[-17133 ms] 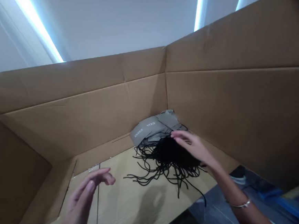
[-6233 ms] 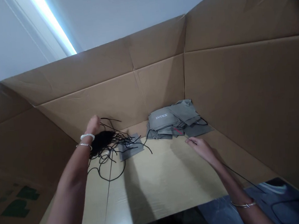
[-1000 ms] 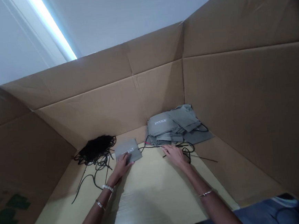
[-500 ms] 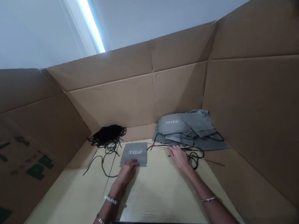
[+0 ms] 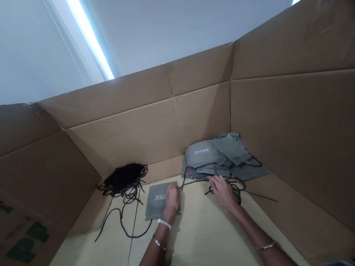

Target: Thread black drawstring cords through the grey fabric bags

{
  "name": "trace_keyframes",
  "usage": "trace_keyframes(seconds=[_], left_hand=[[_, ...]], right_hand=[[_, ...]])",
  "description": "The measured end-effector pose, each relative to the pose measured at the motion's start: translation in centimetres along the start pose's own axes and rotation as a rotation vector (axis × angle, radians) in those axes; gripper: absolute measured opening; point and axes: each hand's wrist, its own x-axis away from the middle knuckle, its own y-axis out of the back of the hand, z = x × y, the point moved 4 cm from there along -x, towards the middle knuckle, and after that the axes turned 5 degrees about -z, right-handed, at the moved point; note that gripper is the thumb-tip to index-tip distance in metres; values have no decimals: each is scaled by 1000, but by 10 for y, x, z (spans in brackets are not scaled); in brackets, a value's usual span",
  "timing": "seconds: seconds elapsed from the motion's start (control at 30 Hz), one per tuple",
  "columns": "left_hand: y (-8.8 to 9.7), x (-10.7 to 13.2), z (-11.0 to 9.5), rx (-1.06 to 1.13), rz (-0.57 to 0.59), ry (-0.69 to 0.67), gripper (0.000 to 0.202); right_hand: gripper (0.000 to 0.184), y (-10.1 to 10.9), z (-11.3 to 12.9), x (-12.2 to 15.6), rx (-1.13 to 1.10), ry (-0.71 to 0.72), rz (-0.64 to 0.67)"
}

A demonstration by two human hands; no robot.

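**Resting the left hand [image 5: 172,198] on a grey INTEX bag [image 5: 154,205] inside a cardboard box [image 5: 134,128]**

The flat, nearly square bag lies on the box floor, its slightly longer edges running side to side and its white lettering upside down to the wearer. The left hand covers the bag's right half, fingers bunched against the cloth. Whether they pinch it, I cannot tell. The right hand [image 5: 222,190] is farther from the bag, off to its right, open and lying against black cord loops [image 5: 238,191]. Just behind those loops sits a stack of grey bags [image 5: 216,156]. To the bag's left and farther back lies a bundle of black cord [image 5: 122,179], with a loose cord [image 5: 121,224] curving across the floor near the bag's left edge.
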Motion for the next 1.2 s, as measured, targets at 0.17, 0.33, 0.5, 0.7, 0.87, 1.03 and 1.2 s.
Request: trace_keyframes(seconds=[0.17,0.33,0.5,0.7,0.87,1.03,1.2], left_hand=[[27,22,18,455,-44,70,23],[49,40,24,819,-30,138,21],[47,41,27,1071,-23,203,19],[29,36,16,1270,30,167,47],[6,49,-10,1236,260,123,51],[2,49,2,1169,319,142,24],[20,36,36,1276,144,202,31]], right_hand=[[34,10,34,-3,-46,39,11],[27,4,110,-12,-140,179,134],[21,-15,151,-12,-217,243,229],[23,-17,135,-11,-287,181,198],[22,-1,124,-16,-357,116,108],[26,28,81,-32,-346,-25,-144],[31,55,39,-39,-253,-150,-399]])
